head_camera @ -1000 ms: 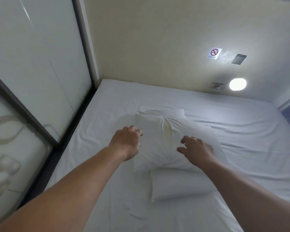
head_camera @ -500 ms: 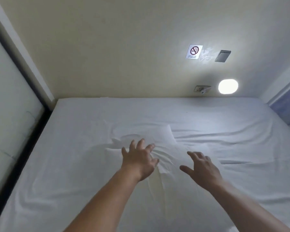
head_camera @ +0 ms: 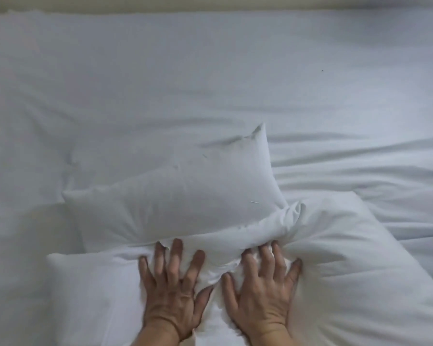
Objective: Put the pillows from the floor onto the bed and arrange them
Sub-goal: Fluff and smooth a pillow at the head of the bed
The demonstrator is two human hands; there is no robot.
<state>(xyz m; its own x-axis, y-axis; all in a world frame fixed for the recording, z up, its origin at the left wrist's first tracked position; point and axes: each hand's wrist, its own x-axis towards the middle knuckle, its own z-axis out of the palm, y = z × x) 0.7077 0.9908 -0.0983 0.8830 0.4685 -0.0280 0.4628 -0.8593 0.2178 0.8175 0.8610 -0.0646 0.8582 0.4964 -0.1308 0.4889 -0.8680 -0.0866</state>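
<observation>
Two white pillows lie on the white bed. The far pillow sits just beyond my fingertips, its near edge overlapping the near pillow, which spreads across the lower part of the view. My left hand and my right hand press flat on the near pillow side by side, fingers spread, denting and creasing its cover. Neither hand grips anything. The near pillow's front edge is out of frame.
Wrinkled white sheet surrounds the pillows on the left, right and far side. A strip of cream wall runs along the head of the bed at the top.
The view has dropped closer to the bed. Both hands came down from hovering above the pillows onto the near pillow and now press into it.
</observation>
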